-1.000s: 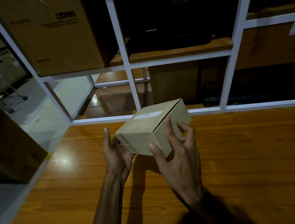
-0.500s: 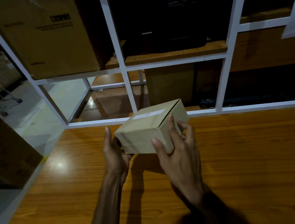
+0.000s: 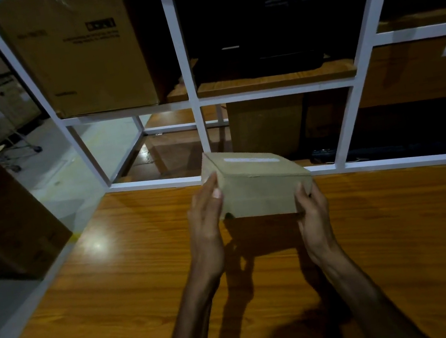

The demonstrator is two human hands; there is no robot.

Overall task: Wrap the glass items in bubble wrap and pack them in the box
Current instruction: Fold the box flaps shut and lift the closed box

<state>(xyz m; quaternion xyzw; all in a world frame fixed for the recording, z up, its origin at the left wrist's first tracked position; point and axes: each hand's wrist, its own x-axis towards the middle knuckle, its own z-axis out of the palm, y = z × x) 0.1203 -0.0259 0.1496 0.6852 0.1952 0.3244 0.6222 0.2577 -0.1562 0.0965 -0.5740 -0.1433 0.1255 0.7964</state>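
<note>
Holding closed box [image 3: 255, 190]; contents hidden; right hand [image 3: 311, 212] fingers behind.

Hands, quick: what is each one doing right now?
Left hand: fingers straight, pressed flat against the small cardboard box's left side.
Right hand: fingers curled round the box's right corner, holding it.

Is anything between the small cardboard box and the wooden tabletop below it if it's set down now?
Nothing visible. The small box is held by the left hand and right hand above a bare stretch of wooden table, where only its shadow falls.
</note>
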